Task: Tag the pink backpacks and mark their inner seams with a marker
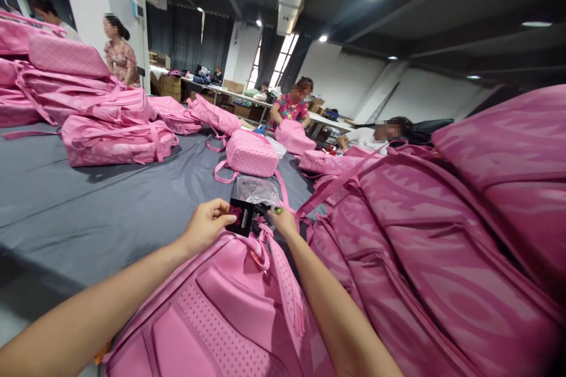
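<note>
A black hang tag (241, 217) with a pink emblem is pinched between the thumb and fingers of my left hand (209, 225). My right hand (283, 221) is at the near edge of a clear plastic bag (256, 189), by some small black pieces. Its fingers look closed, but what they grip is unclear; a small green spot shows at the fingertips. Below both hands a pink backpack (221, 306) lies with its padded, dotted back panel and straps facing me. Its top loop (260, 256) is just under the tag.
Pink backpacks (433, 235) are heaped close on my right. More are stacked (106, 112) at the left of the grey-covered table (177, 182). One small pink backpack (252, 153) stands beyond the plastic bag. Across the table a person (294, 103) handles a pink bag.
</note>
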